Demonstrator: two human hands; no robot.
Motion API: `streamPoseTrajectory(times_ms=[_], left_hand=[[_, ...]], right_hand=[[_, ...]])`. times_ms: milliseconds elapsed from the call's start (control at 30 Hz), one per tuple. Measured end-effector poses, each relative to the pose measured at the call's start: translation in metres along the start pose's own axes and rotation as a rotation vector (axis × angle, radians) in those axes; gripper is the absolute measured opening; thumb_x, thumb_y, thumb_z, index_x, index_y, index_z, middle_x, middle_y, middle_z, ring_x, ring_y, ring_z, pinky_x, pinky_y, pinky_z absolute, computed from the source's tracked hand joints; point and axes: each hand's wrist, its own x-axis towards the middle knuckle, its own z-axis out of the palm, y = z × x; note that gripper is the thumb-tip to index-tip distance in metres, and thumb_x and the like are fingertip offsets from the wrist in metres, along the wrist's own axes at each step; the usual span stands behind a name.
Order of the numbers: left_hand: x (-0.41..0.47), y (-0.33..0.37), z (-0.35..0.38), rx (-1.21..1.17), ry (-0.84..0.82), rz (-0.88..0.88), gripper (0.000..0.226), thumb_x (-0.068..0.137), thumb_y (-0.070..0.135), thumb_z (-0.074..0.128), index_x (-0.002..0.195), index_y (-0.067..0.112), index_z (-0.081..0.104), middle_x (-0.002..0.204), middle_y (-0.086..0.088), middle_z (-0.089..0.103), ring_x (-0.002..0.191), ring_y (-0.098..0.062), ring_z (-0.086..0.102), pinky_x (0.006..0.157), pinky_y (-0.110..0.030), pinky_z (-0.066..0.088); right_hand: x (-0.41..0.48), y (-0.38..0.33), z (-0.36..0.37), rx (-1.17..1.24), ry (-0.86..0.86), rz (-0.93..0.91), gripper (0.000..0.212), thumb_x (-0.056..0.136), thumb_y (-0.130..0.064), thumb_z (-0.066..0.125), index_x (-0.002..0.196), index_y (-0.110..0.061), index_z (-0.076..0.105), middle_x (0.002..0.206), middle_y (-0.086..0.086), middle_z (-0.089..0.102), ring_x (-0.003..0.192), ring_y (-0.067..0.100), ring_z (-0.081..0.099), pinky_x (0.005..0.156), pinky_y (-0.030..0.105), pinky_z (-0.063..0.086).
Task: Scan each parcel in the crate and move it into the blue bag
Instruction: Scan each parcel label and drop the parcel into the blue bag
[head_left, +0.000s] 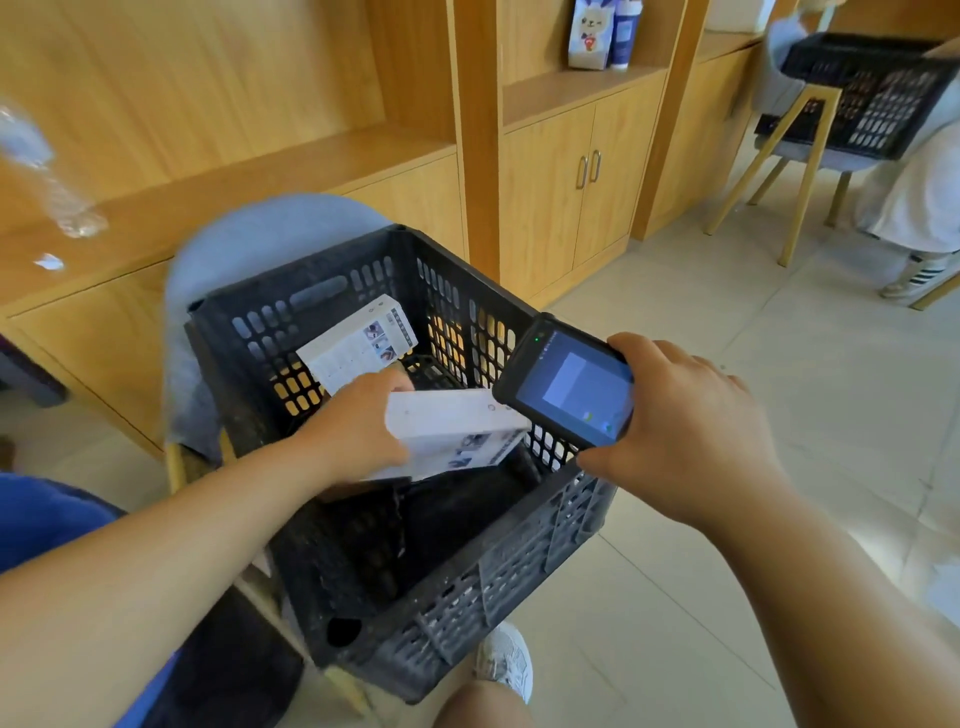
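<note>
A black plastic crate (519, 561) stands on a grey chair in front of me. My left hand (358, 428) grips a white parcel box (457, 434) inside the crate, held above its floor. My right hand (680, 423) holds a black handheld scanner (569, 387) over the crate's right rim, its lit screen facing up and its head close to the box. A second white printed parcel (358, 343) leans against the crate's far wall. Blue fabric (47, 514), possibly the blue bag, shows at the lower left edge.
Wooden cabinets (566, 182) and a low shelf run along the back. Another black crate (872, 88) sits on a chair at the far right beside a seated person's legs. Tiled floor (779, 364) spreads to the right. My shoe (506, 660) is below the crate.
</note>
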Motion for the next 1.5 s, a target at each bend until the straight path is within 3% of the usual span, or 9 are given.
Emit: streamPoseTrajectory(times_ms=[100,300,567,867,1033,1167,1300,1367,1500], left_hand=[[-0.032,-0.006,-0.029,-0.059,0.243,-0.021,0.054,0.063,0.016,0.079,0.103,0.029,0.045,0.104,0.009,0.049,0.091,-0.010,0.048,0.062,-0.019,0.037],[-0.113,-0.019,-0.074,0.037,0.555,0.100,0.042,0.059,-0.003,0.078,0.091,0.018,0.061,0.088,0.009,0.051,0.085,-0.017,0.052,0.064,-0.033,0.042],[-0.185,-0.042,-0.059,0.091,0.469,0.079,0.051,0.068,-0.005,0.075,0.114,0.011,0.059,0.122,-0.008,0.053,0.116,-0.027,0.046,0.094,-0.034,0.035],[-0.198,-0.044,-0.035,-0.202,0.428,-0.012,0.062,0.065,-0.002,0.079,0.109,0.033,0.053,0.122,0.012,0.040,0.116,-0.010,0.037,0.088,-0.015,0.030],[-0.191,-0.038,-0.028,-0.458,0.473,-0.090,0.016,0.086,0.022,0.069,0.091,0.037,0.067,0.130,0.012,0.034,0.118,-0.005,0.033,0.084,-0.006,0.030],[-0.182,-0.034,-0.028,-0.542,0.553,-0.215,0.028,0.096,0.021,0.055,0.124,0.022,0.059,0.140,0.002,0.025,0.123,-0.015,0.035,0.079,0.000,0.034],[-0.181,-0.035,-0.041,-0.808,0.399,-0.482,0.073,0.086,0.019,0.069,0.144,0.017,0.026,0.132,-0.007,0.050,0.108,-0.025,0.057,0.075,-0.031,0.052],[-0.182,-0.037,-0.047,-1.014,0.314,-0.564,0.058,0.084,0.014,0.072,0.131,0.011,0.038,0.117,-0.010,0.063,0.098,-0.027,0.065,0.071,-0.041,0.056],[-0.186,-0.040,-0.052,-1.181,0.265,-0.566,0.017,0.088,0.008,0.065,0.104,0.008,0.060,0.103,-0.011,0.070,0.088,-0.023,0.067,0.065,-0.038,0.056]], right_hand=[[-0.014,-0.012,-0.012,0.038,0.036,-0.014,0.077,0.057,-0.045,0.074,0.123,-0.024,0.041,0.098,-0.004,0.054,0.082,0.022,0.050,0.067,0.032,0.035],[-0.048,-0.044,-0.031,0.089,0.103,-0.068,0.088,0.055,-0.047,0.075,0.131,-0.025,0.038,0.106,-0.003,0.056,0.086,0.022,0.052,0.068,0.033,0.039],[-0.087,-0.081,-0.039,0.093,0.118,-0.124,0.093,0.053,-0.051,0.079,0.132,-0.025,0.038,0.114,-0.003,0.057,0.097,0.024,0.055,0.076,0.036,0.043],[-0.101,-0.093,-0.038,0.073,0.072,-0.142,0.096,0.055,-0.052,0.077,0.137,-0.024,0.034,0.118,-0.003,0.055,0.098,0.023,0.054,0.076,0.036,0.045],[-0.099,-0.093,-0.036,0.071,0.049,-0.144,0.096,0.056,-0.052,0.077,0.137,-0.025,0.032,0.114,-0.004,0.055,0.096,0.022,0.053,0.076,0.035,0.046],[-0.096,-0.092,-0.034,0.051,0.035,-0.139,0.094,0.057,-0.053,0.076,0.136,-0.025,0.032,0.108,-0.004,0.055,0.091,0.020,0.052,0.073,0.034,0.045],[-0.093,-0.094,-0.032,0.042,0.024,-0.144,0.094,0.057,-0.053,0.075,0.136,-0.026,0.032,0.108,-0.005,0.055,0.091,0.020,0.052,0.075,0.035,0.046],[-0.091,-0.096,-0.032,0.044,0.026,-0.149,0.094,0.057,-0.053,0.075,0.135,-0.026,0.033,0.108,-0.005,0.055,0.092,0.020,0.052,0.077,0.036,0.047],[-0.089,-0.102,-0.034,0.034,0.014,-0.174,0.089,0.057,-0.053,0.075,0.132,-0.027,0.034,0.106,-0.005,0.056,0.092,0.018,0.052,0.078,0.038,0.049]])
